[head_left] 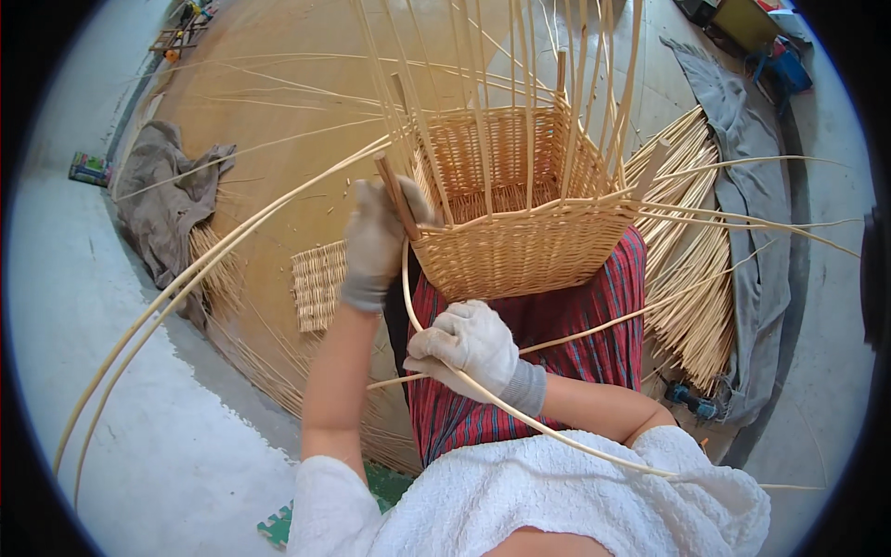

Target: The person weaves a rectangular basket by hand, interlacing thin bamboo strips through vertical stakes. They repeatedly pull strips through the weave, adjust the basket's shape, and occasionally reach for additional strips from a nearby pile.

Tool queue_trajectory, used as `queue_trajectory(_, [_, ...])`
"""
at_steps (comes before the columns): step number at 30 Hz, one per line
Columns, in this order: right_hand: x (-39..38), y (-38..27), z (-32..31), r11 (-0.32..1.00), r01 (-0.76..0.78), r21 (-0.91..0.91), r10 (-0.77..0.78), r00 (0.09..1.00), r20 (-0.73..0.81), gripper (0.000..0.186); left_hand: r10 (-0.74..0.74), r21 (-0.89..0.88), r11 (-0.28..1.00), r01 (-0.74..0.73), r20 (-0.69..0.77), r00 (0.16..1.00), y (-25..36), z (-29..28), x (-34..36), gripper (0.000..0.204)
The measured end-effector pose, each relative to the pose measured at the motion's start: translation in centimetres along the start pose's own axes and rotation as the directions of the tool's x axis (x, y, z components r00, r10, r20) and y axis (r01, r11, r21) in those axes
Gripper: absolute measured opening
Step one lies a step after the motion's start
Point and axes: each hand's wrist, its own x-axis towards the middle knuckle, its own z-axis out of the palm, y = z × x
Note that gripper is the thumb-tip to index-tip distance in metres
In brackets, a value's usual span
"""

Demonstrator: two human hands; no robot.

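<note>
A rectangular wicker basket (520, 251), half woven, rests across my lap with tall upright rods (483, 102) rising from its walls. My left hand (373, 237), in a pale work glove, wraps round the basket's near left corner beside a brown wooden corner post (397, 197). Below the basket, my gloved right hand (469, 345) is closed on a long pale wicker rod (557, 432). That rod bends up from my right hand to the corner at my left hand, and its other end trails over my white shirt. The left fingertips are partly hidden behind the corner.
Bundled rods (682, 306) lie on the right beside a grey cloth (742, 167). Another grey cloth (167, 200) covers rods on the left. A small woven panel (318, 286) lies on the brown floor sheet (269, 121). Long loose rods (186, 278) stick out leftward from the basket.
</note>
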Motion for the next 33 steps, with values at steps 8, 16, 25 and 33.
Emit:
queue_trajectory(8, [-2.8,5.1,-3.4,0.863,-0.350,-0.364,0.327,0.937,-0.124,0.027,0.174,0.177,0.975,-0.135,-0.224,0.959,-2.1,0.9,0.3,0.070])
queue_trajectory(16, [-0.1,11.0,-4.2,0.574,-0.442,0.689,0.778,0.558,-0.290,0.029,0.125,0.316,0.938,-0.144,0.081,0.989,0.5,-0.1,-0.3,0.051])
queue_trajectory(25, [6.4,6.9,-6.5,0.939,-0.337,0.073,0.344,0.930,-0.130,0.038,0.047,0.432,0.900,-0.052,0.024,0.999,-2.7,-1.8,-0.8,0.028])
queue_trajectory(33, [12.7,4.4,-4.6,0.929,-0.334,0.162,0.351,0.932,-0.089,0.071,0.134,0.421,0.903,-0.089,-0.077,0.988,-3.3,-2.1,-1.0,0.024])
